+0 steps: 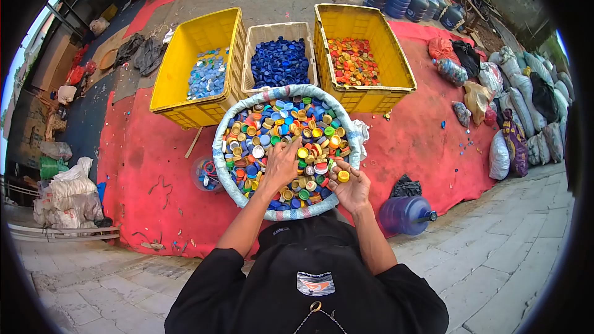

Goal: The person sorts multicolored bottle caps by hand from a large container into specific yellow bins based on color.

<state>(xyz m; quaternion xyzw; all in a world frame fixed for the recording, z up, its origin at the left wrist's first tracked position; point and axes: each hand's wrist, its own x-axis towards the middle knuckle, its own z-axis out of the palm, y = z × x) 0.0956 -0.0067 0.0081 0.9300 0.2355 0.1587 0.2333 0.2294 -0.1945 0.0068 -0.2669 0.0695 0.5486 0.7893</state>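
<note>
In front of my body stands a round basin (pixel 219 159), its rim wrapped in pale blue checked cloth and its inside heaped with mixed-colour bottle caps (pixel 258 152). My left hand (pixel 281 166) reaches over the heap, back of the hand up, fingers stretched out and touching caps near the middle. At the basin's right edge my right hand (pixel 352 189) is turned palm up, with a yellow bottle cap (pixel 343 176) held at its fingers. Beyond the basin, a white crate (pixel 249 65) holds dark blue caps, between a left yellow crate (pixel 168 80) with light blue caps and a right yellow crate (pixel 385 77) with orange and red ones.
A red mat (pixel 158 179) covers the ground. On the right lies a large blue water jug (pixel 405 215) beside a black plastic bag (pixel 405 186). Filled sacks (pixel 523 108) are piled farther right. Several upright jugs (pixel 398 1) stand at the back. A small clear tub (pixel 205 173) sits left of the basin.
</note>
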